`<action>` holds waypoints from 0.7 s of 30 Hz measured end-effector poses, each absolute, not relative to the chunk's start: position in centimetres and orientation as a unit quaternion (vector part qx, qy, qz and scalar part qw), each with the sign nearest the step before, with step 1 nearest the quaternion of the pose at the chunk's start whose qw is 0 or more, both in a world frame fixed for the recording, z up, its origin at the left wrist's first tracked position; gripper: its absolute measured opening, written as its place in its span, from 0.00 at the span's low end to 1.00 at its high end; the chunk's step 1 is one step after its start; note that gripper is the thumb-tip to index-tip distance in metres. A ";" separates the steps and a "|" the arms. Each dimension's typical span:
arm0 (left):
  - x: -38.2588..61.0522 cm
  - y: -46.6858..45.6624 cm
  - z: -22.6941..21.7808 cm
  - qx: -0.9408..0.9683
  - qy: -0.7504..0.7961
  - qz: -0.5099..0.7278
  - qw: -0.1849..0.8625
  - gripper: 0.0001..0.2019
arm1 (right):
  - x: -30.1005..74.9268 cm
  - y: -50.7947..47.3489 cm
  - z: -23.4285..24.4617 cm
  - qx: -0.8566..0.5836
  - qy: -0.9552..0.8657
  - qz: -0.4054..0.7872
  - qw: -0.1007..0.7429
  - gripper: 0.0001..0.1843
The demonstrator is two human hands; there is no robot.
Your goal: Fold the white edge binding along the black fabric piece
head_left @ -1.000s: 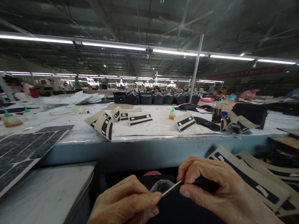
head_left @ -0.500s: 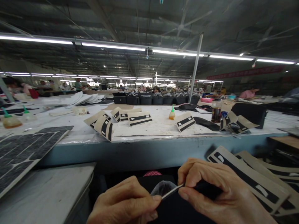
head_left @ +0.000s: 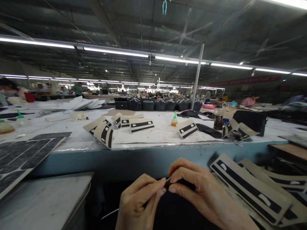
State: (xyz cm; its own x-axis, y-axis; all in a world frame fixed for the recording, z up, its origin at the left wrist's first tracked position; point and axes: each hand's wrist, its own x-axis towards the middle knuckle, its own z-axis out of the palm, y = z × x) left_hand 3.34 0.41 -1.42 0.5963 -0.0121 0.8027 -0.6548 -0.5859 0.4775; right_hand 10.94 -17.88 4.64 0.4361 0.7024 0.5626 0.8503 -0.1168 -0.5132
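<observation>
Both hands are meeting low in front of the blue-edged table (head_left: 144, 153). The left hand (head_left: 137, 204) and right hand (head_left: 192, 188) are each pinching shut on a small dark strip (head_left: 168, 181), which is lying between their touching fingertips.

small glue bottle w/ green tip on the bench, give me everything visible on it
The small glue bottle stands upright on the white worktop, mid-bench, far from both hands. It has a squat, translucent, plastic-looking body holding yellowish-amber liquid, topped by a pointed green nozzle. Nothing touches it apart from the worktop. A tan card with black strips lies just to its right, and a dark drink bottle stands further right. Any label or fill line is too small to make out.
</observation>
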 end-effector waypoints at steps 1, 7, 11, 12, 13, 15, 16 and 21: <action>3.5 0.5 -1.6 0.795 -0.194 0.412 0.401 0.17 | 11.2 -17.9 4.3 -0.744 -0.535 -0.142 0.374 0.09; 3.5 0.4 -1.8 0.786 -0.176 0.469 0.361 0.17 | 10.9 -17.8 2.3 -0.717 -0.483 -0.452 0.218 0.10; 3.6 0.2 -1.9 0.787 -0.139 0.485 0.355 0.16 | 10.3 -17.8 1.9 -0.707 -0.464 -0.497 0.195 0.09; 3.5 0.3 -1.8 0.786 -0.130 0.491 0.352 0.16 | 10.2 -17.8 1.9 -0.707 -0.473 -0.487 0.195 0.08; 3.5 0.4 -1.8 0.786 -0.124 0.496 0.348 0.16 | 10.2 -17.9 1.8 -0.709 -0.489 -0.466 0.205 0.08; 3.1 0.6 -1.5 0.787 -0.123 0.499 0.341 0.17 | 10.1 -17.9 1.8 -0.709 -0.523 -0.397 0.259 0.08; 2.7 0.7 -1.4 0.788 -0.131 0.494 0.344 0.18 | 10.1 -17.9 1.8 -0.711 -0.527 -0.360 0.296 0.07; 0.8 0.4 -0.7 0.777 -0.171 0.430 0.427 0.14 | 9.9 -18.5 2.4 -0.720 -0.467 -0.207 0.470 0.05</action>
State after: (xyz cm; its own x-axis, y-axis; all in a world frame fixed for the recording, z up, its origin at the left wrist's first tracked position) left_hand 0.76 0.42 -0.71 0.5724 0.1011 0.8137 -0.6329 -0.5765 0.5168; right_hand 9.91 -18.46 2.35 0.4779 0.4781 0.7369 0.8670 -0.1219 -0.4832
